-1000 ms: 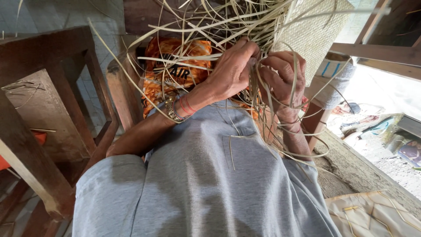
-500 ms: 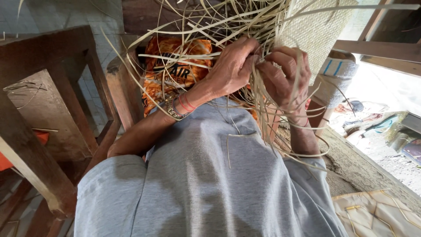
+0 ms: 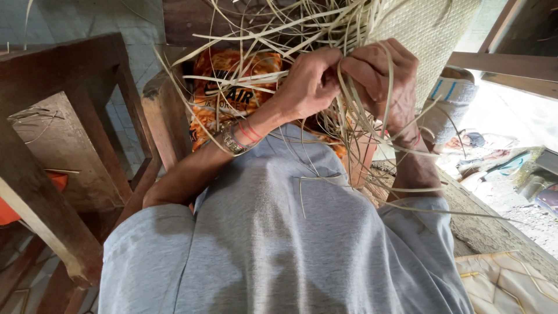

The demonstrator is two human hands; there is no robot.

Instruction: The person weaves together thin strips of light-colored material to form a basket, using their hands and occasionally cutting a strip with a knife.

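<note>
My left hand (image 3: 308, 81) and my right hand (image 3: 381, 78) meet close together, both pinching pale, thin straw strips (image 3: 273, 35) that fan out loosely up and to the left. The strips run into a finely woven pale mat (image 3: 433, 32) at the upper right. Several loose strips loop down over my right wrist and onto my grey shirt (image 3: 279, 232). A metal bracelet and red threads (image 3: 235, 138) circle my left wrist. Both hands' fingers are curled around the strips, and the weave's working edge is hidden behind them.
An orange printed cloth (image 3: 229, 102) lies behind the strips. A dark wooden frame (image 3: 64, 134) with posts stands at the left. A wooden beam (image 3: 505, 64) crosses the upper right. A concrete ledge (image 3: 500, 227) and a patterned cushion (image 3: 511, 285) lie at the lower right.
Both hands have risen and come closer together. My right hand's fingers, spread before, have curled over the strips beside my left hand.
</note>
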